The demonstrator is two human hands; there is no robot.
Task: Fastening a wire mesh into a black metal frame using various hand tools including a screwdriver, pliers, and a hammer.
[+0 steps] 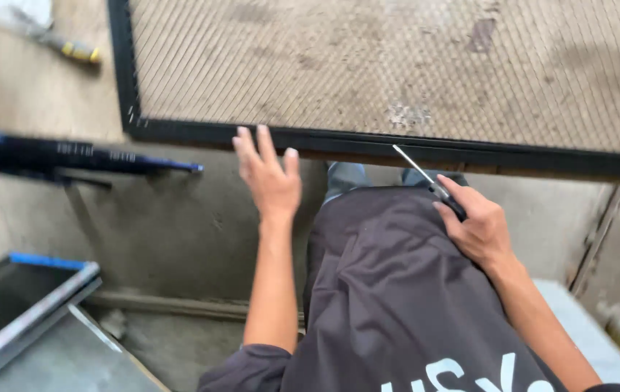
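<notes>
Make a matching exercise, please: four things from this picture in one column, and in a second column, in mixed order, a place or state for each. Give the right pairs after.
Things:
1. left hand
2. right hand
3. yellow-handled tool
4. blue-edged panel

Places or states:
A. lies on the floor at the top left
B. open, fingers on the black frame of the mesh screen
C. rests at the lower left
D. closed around a screwdriver that points at the frame

Pairs: 1-B, 2-D, 3-A, 4-C
</notes>
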